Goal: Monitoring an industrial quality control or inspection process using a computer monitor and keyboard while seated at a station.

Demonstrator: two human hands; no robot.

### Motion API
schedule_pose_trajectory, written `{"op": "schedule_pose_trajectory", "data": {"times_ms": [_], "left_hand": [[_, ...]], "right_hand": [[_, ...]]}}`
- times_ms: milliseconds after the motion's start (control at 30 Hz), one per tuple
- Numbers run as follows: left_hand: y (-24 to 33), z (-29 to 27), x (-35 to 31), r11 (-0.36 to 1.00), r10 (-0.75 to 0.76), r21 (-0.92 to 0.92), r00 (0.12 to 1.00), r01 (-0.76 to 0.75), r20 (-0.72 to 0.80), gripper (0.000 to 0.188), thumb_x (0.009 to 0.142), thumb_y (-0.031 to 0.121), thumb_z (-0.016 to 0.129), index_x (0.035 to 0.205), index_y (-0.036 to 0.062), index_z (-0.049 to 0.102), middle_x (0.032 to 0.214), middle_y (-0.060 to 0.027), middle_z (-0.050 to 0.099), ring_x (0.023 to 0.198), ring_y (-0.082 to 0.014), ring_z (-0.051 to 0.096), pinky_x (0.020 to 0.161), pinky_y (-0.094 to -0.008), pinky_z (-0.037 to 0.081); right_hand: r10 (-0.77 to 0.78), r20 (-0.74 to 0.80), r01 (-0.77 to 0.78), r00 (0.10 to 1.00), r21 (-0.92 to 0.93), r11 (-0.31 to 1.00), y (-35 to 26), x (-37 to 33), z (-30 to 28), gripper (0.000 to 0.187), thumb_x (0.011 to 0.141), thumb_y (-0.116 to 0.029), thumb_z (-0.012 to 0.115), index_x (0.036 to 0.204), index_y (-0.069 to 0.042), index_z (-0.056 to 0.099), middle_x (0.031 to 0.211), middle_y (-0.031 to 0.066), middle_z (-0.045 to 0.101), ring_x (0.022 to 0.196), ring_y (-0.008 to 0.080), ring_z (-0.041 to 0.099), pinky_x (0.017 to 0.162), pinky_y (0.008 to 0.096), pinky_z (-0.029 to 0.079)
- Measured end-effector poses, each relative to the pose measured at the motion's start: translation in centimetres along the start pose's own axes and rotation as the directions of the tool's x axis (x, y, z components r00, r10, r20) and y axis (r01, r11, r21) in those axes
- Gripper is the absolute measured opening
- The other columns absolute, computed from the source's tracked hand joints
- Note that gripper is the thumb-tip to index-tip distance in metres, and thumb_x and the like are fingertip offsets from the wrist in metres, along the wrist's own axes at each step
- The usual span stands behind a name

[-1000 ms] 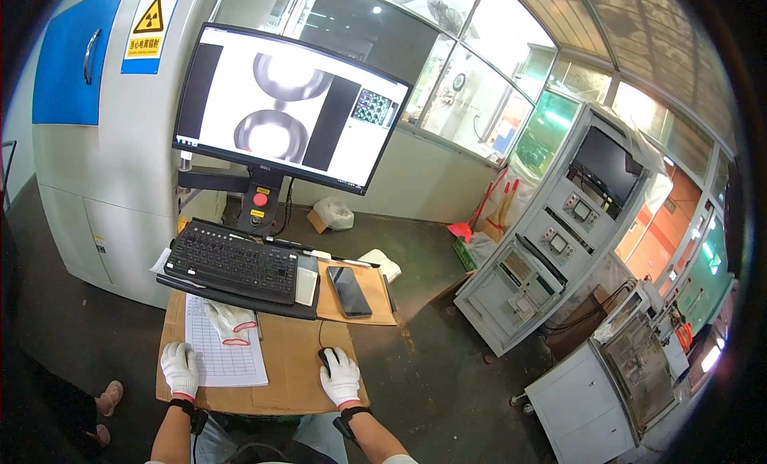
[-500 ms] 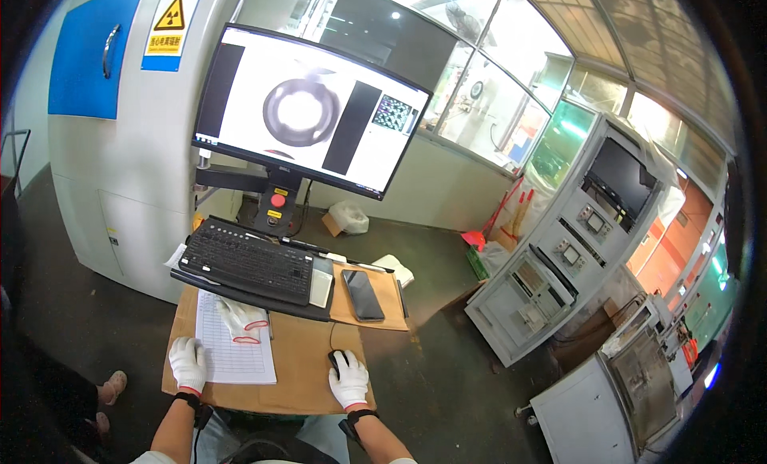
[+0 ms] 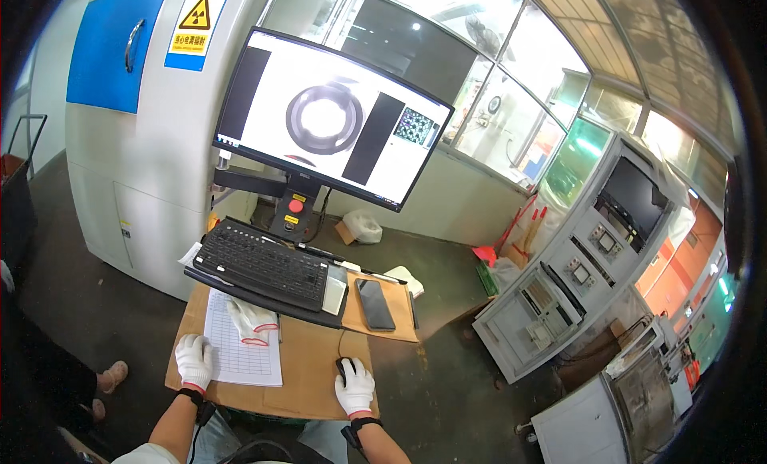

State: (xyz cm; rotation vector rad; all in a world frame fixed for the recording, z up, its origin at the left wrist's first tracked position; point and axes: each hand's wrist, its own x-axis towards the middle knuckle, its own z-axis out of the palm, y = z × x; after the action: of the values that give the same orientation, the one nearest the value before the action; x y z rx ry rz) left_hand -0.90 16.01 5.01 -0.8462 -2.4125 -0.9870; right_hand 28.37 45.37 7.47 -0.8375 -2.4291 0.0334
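Observation:
My right hand (image 3: 355, 390), in a white knit glove, rests over a black computer mouse (image 3: 345, 370) on the brown board-topped desk (image 3: 311, 372). Its fingers curve around the mouse. My left hand (image 3: 193, 360), gloved alike, lies flat with nothing in it, at the left edge of a printed table sheet (image 3: 244, 362). A spare pair of white gloves (image 3: 252, 318) with red-edged cuffs lies on that sheet. Beyond stands a black keyboard (image 3: 260, 262) on a raised tray. A large monitor (image 3: 331, 116) above it displays a grey ring-shaped picture.
A dark phone (image 3: 375, 305) lies right of the keyboard. Below the monitor sits a red push button (image 3: 296, 206). A tall pale cabinet (image 3: 152, 176) with a blue door stands left, a grey control cabinet (image 3: 551, 292) right. Another person's foot (image 3: 114, 377) shows at lower left.
The whole view has shifted, so the scene sits farther right in the picture. The ring on the monitor looks sharper and darker-banded. Both hands keep their places on the desk and mouse.

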Motion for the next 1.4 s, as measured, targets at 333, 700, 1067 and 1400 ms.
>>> {"op": "schedule_pose_trajectory", "data": {"times_ms": [333, 700, 1067, 1400], "left_hand": [[0.0, 0.2, -0.1, 1.0, -0.012, 0.0, 0.999, 0.012, -0.038, 0.015, 0.084, 0.017, 0.071, 0.096, 0.0086, 0.067, 0.106, -0.0129, 0.066, 0.112, -0.0386, 0.059, 0.097, -0.0516, 0.046], [0.0, 0.2, 0.0, 1.0, -0.005, -0.006, 0.999, 0.005, -0.033, 0.016, 0.084, 0.016, 0.071, 0.097, 0.0082, 0.067, 0.108, -0.013, 0.066, 0.115, -0.0389, 0.059, 0.099, -0.0518, 0.046], [0.1, 0.1, -0.2, 0.999, 0.033, 0.006, 0.997, -0.033, -0.065, 0.015, 0.084, 0.015, 0.07, 0.097, 0.0083, 0.067, 0.105, -0.0135, 0.066, 0.109, -0.0397, 0.06, 0.094, -0.052, 0.047], [-1.0, 0.8, -0.5, 0.999, 0.021, -0.032, 1.0, -0.021, -0.015, 0.02, 0.087, 0.015, 0.07, 0.104, 0.0055, 0.066, 0.111, -0.0167, 0.066, 0.115, -0.0414, 0.059, 0.1, -0.0536, 0.045]], "right_hand": [[0.006, 0.009, -0.006, 1.0, 0.012, 1.0, 0.0, -0.2, -0.3, 0.051, 0.084, -0.026, 0.074, 0.133, -0.018, 0.064, 0.135, 0.0167, 0.063, 0.106, 0.0421, 0.065, 0.092, 0.0539, 0.053], [0.007, -0.021, -0.008, 1.0, -0.008, 1.0, -0.2, -0.3, -0.1, 0.048, 0.086, -0.027, 0.072, 0.134, -0.02, 0.065, 0.136, 0.0145, 0.062, 0.105, 0.0408, 0.065, 0.089, 0.0545, 0.053], [0.014, 0.021, -0.014, 1.0, -0.001, 1.0, -0.3, -0.1, -0.6, 0.046, 0.087, -0.028, 0.072, 0.133, -0.022, 0.066, 0.136, 0.0146, 0.062, 0.107, 0.0406, 0.065, 0.091, 0.0535, 0.053], [0.018, 0.018, -0.018, 1.0, 0.001, 1.0, 0.1, -0.2, 0.0, 0.049, 0.087, -0.028, 0.071, 0.135, -0.021, 0.065, 0.138, 0.0152, 0.061, 0.106, 0.0405, 0.065, 0.091, 0.0529, 0.054]]}}
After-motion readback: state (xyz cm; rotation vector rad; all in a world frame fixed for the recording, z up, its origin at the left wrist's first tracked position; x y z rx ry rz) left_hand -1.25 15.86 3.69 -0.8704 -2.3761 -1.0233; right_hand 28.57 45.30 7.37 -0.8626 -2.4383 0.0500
